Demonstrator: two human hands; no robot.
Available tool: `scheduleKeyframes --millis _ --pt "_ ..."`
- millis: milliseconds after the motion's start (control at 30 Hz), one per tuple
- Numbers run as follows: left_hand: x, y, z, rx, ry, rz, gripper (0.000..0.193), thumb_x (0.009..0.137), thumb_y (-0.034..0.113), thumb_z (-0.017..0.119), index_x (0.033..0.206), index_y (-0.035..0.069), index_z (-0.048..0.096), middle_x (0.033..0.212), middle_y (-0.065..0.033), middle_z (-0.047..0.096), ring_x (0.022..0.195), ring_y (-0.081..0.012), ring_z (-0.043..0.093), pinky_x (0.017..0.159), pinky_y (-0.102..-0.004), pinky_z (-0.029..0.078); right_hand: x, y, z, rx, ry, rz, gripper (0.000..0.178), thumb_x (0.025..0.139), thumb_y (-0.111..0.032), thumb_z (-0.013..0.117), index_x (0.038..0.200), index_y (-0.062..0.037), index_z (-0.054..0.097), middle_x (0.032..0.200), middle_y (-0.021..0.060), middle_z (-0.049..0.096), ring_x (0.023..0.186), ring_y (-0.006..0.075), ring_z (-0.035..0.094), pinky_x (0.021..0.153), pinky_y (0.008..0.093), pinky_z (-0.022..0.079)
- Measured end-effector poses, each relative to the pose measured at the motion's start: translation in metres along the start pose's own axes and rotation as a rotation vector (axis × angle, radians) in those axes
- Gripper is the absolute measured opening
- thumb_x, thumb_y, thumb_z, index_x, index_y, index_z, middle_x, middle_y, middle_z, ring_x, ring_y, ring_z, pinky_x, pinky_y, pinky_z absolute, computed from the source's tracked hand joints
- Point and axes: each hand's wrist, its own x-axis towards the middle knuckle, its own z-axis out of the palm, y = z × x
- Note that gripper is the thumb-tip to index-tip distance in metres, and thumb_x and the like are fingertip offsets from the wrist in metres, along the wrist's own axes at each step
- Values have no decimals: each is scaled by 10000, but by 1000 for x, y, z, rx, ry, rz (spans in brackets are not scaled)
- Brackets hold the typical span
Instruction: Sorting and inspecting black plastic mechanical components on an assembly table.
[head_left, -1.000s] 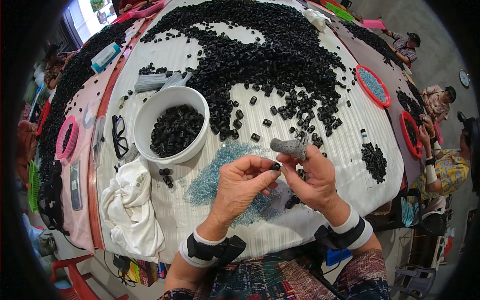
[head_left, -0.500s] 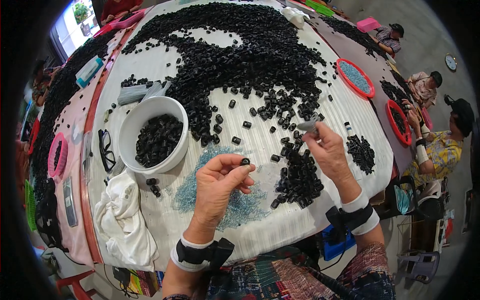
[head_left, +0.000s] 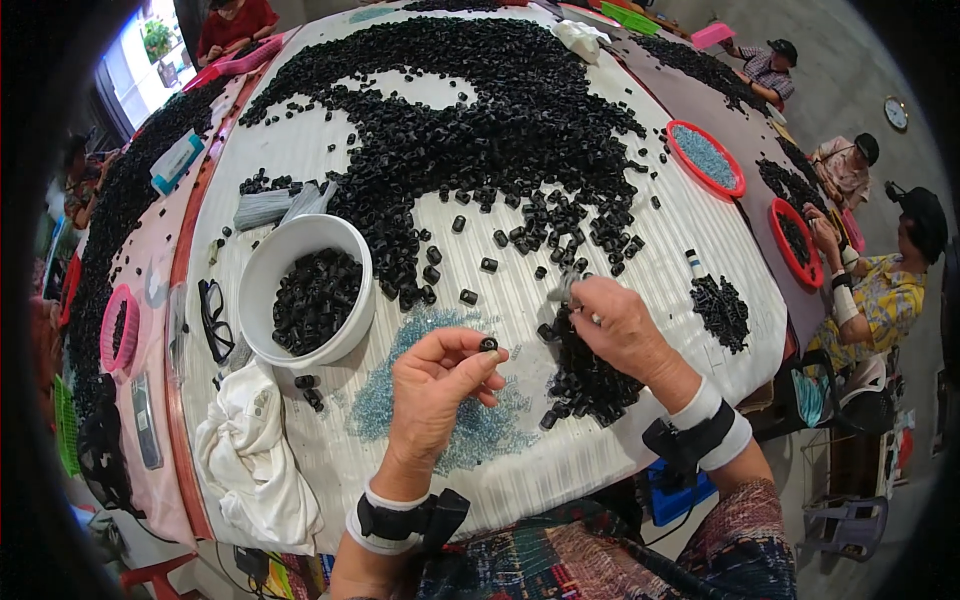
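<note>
A small black plastic cylinder [head_left: 489,344] with a hole in its end is pinched between the thumb and forefinger of my left hand [head_left: 430,385]. My right hand [head_left: 625,325] grips a small grey piece [head_left: 563,287] whose kind I cannot make out. It hovers over the near pile of black cylinders [head_left: 595,390], partly hiding it. Tiny pale-blue clear pieces [head_left: 385,400] lie spread on the table below my left hand. Left of them stands a white bowl [head_left: 345,345], partly filled with black cylinders.
A large heap of black cylinders [head_left: 470,120] covers the far table. Eyeglasses [head_left: 214,320] and a white cloth [head_left: 250,450] lie at the left. A red tray [head_left: 741,185] of blue pieces and small black parts [head_left: 720,310] are at the right. Several people work around.
My right hand has moved left and downward with the grey piece, over the near pile and closer to my left hand. The left hand still pinches the black cylinder, slightly lower in view.
</note>
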Motion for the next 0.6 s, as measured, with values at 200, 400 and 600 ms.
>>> scheduleKeyframes --millis 200,400,600 --pt "0 -2 -1 -10 2 -21 135 835 -3 626 966 -5 596 877 -141 669 672 -146 661 515 -252 563 36 11 15 5 134 47 97 762 -12 595 826 -4 523 737 181 575 706 361 592 627 428 482" --pt "-1 0 0 -6 1 -32 137 836 9 634 966 -6 595 882 -141 670 680 -144 659 523 -247 558 51 16 41 -125 97 66 108 767 -36 607 782 -2 505 680 178 554 675 362 586 584 433 463" --pt "-1 1 2 -22 6 -43 145 834 13 637 972 -4 594 888 -139 672 677 -140 655 532 -242 550 46 19 52 -181 123 100 106 749 -9 593 819 -20 514 730 168 547 710 368 574 620 447 467"
